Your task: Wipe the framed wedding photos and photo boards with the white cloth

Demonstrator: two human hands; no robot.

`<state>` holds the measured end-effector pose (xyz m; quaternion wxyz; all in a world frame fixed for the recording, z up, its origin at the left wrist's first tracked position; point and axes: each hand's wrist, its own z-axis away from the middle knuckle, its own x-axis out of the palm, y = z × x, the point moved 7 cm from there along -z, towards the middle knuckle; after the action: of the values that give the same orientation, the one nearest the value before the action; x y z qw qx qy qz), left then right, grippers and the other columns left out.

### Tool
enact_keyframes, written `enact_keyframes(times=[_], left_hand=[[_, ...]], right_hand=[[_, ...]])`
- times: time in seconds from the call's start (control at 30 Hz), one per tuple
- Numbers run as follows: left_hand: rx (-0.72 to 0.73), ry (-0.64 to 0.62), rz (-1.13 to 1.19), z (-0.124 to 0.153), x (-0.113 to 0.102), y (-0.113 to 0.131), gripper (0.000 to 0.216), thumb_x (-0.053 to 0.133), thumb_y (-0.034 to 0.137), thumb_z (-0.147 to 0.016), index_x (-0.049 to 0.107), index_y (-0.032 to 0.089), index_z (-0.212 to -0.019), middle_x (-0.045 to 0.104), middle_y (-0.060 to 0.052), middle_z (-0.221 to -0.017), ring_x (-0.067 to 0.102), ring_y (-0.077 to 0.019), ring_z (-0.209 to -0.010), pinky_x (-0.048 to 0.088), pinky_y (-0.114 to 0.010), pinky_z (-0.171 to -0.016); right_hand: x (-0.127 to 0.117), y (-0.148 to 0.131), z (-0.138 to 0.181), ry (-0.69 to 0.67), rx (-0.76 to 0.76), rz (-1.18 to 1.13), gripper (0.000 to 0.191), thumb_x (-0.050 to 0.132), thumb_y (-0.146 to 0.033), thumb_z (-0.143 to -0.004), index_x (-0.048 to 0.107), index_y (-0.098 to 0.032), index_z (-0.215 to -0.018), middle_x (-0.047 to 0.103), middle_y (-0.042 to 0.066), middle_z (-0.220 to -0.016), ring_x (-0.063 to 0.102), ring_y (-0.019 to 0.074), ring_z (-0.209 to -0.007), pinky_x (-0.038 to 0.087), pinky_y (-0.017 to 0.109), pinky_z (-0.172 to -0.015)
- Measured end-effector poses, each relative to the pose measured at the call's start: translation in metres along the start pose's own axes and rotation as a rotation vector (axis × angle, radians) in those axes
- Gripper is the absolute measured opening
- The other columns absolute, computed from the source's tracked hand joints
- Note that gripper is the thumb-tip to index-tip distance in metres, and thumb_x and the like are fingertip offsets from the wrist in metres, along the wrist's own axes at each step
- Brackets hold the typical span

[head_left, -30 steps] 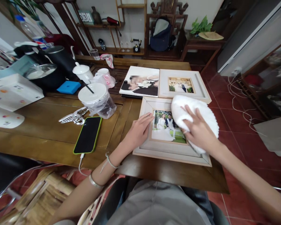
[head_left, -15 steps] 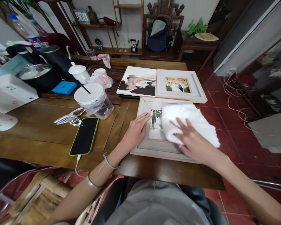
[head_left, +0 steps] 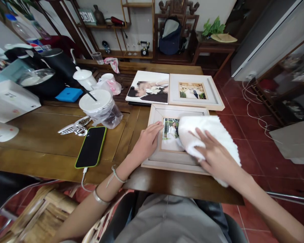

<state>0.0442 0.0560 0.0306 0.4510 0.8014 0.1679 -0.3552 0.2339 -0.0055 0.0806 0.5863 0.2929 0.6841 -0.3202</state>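
Since half a second ago, the fluffy white cloth point(head_left: 223, 133) has slid slightly right, baring more of the small photo point(head_left: 170, 136) in the nearest picture frame point(head_left: 172, 158), and one corner now droops lower toward the front. Its pile looks soft and thick, with a doubled fold under the fingertips of the right hand point(head_left: 215, 157), which lies palm down, fingers spread; whether it pinches the fabric I cannot tell. Flat and relaxed, the left hand point(head_left: 148, 140) rests its fingers along the frame's left border. That frame, pale, wide-bordered and oblong, lies flat near the front edge of the brown wooden table point(head_left: 126, 135), just a narrow strip of wood before it; the cloth spills past its right side, over red floor tiles point(head_left: 260, 152) as seen from above. Bare wood lies open between the frame and the smooth green-cased phone point(head_left: 91, 146). Counted out: two pale frames, the second point(head_left: 192, 91) touching one flat white-edged picture panel point(head_left: 152, 87) behind; one phone; one shiny silvery clip point(head_left: 74, 127); one white-lidded cup point(head_left: 96, 101) in crinkled clear plastic point(head_left: 112, 116), with one black straw point(head_left: 91, 95).
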Motion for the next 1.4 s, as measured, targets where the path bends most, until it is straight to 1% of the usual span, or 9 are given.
enact_keyframes(times=[0.17,0.33,0.6,0.73,0.87,1.0,1.13,1.3,1.4], left_hand=[[-0.007,-0.024,0.009,-0.001,-0.001,-0.001,0.045,0.037,0.005,-0.090,0.052,0.019,-0.130,0.054,-0.011,-0.139,0.044,-0.0234,-0.135,0.039,-0.050,-0.109],[-0.007,-0.005,0.019,-0.002,-0.003,0.000,0.044,0.037,0.006,-0.091,0.053,0.020,-0.129,0.055,-0.010,-0.138,0.045,-0.0227,-0.134,0.040,-0.050,-0.108],[0.004,0.029,0.018,-0.001,-0.002,0.000,0.042,0.037,0.007,-0.091,0.054,0.019,-0.128,0.057,-0.010,-0.136,0.046,-0.0210,-0.133,0.039,-0.047,-0.111],[-0.007,0.019,0.013,-0.001,-0.001,-0.001,0.043,0.037,0.006,-0.091,0.053,0.019,-0.128,0.055,-0.010,-0.138,0.046,-0.0212,-0.134,0.039,-0.046,-0.111],[0.009,0.025,0.015,-0.001,-0.002,0.002,0.042,0.038,0.006,-0.091,0.053,0.019,-0.128,0.056,-0.011,-0.137,0.046,-0.0213,-0.133,0.039,-0.046,-0.111],[0.019,0.023,0.017,-0.001,-0.003,0.003,0.042,0.037,0.006,-0.092,0.053,0.019,-0.128,0.056,-0.011,-0.136,0.047,-0.0213,-0.133,0.039,-0.046,-0.111],[0.009,0.015,0.020,-0.001,-0.003,0.002,0.042,0.037,0.006,-0.092,0.053,0.018,-0.129,0.056,-0.011,-0.137,0.046,-0.0219,-0.133,0.039,-0.046,-0.111],[0.010,0.024,0.023,-0.002,-0.005,0.003,0.040,0.038,0.007,-0.093,0.055,0.017,-0.127,0.057,-0.012,-0.136,0.047,-0.0225,-0.133,0.039,-0.047,-0.111],[0.023,0.047,0.036,-0.004,-0.007,0.005,0.037,0.037,0.009,-0.094,0.057,0.015,-0.124,0.060,-0.013,-0.132,0.050,-0.0220,-0.131,0.040,-0.045,-0.111]], right_hand=[[-0.001,0.050,-0.051,0.092,0.096,0.125,0.036,0.053,-0.005,-0.076,0.067,-0.012,-0.107,0.030,0.010,-0.154,0.009,0.0369,-0.143,0.018,0.062,-0.116],[0.005,0.061,-0.072,0.090,0.071,0.127,0.037,0.048,-0.006,-0.078,0.067,-0.014,-0.108,0.030,0.007,-0.154,0.006,0.0383,-0.143,0.022,0.064,-0.114],[-0.005,-0.011,-0.006,-0.168,-0.063,0.014,0.034,0.054,-0.009,-0.071,0.071,-0.019,-0.098,0.046,0.007,-0.145,0.036,0.0351,-0.135,0.045,0.051,-0.106],[-0.036,-0.052,0.029,-0.043,-0.157,0.001,0.035,0.057,-0.014,-0.064,0.069,-0.031,-0.092,0.052,0.003,-0.140,0.054,0.0252,-0.123,0.054,0.034,-0.097],[-0.046,-0.069,0.031,-0.021,-0.246,-0.105,0.032,0.057,-0.015,-0.061,0.066,-0.032,-0.087,0.051,-0.001,-0.141,0.050,0.0189,-0.127,0.041,0.026,-0.109],[-0.018,-0.043,0.003,-0.102,-0.086,-0.146,0.027,0.056,-0.009,-0.069,0.068,-0.027,-0.085,0.042,-0.001,-0.147,0.034,0.0196,-0.138,0.038,0.029,-0.112],[0.006,0.004,-0.030,-0.060,0.023,-0.015,0.036,0.050,-0.001,-0.067,0.070,-0.015,-0.094,0.029,0.007,-0.154,0.017,0.0329,-0.143,0.027,0.051,-0.117],[0.004,0.062,-0.064,0.117,0.099,0.111,0.040,0.047,-0.002,-0.071,0.068,-0.010,-0.105,0.021,0.008,-0.157,0.009,0.0359,-0.144,0.020,0.058,-0.117],[0.005,0.071,-0.076,0.098,0.102,0.119,0.042,0.047,-0.005,-0.073,0.066,-0.008,-0.111,0.026,0.012,-0.155,0.009,0.0380,-0.143,0.019,0.061,-0.116]])
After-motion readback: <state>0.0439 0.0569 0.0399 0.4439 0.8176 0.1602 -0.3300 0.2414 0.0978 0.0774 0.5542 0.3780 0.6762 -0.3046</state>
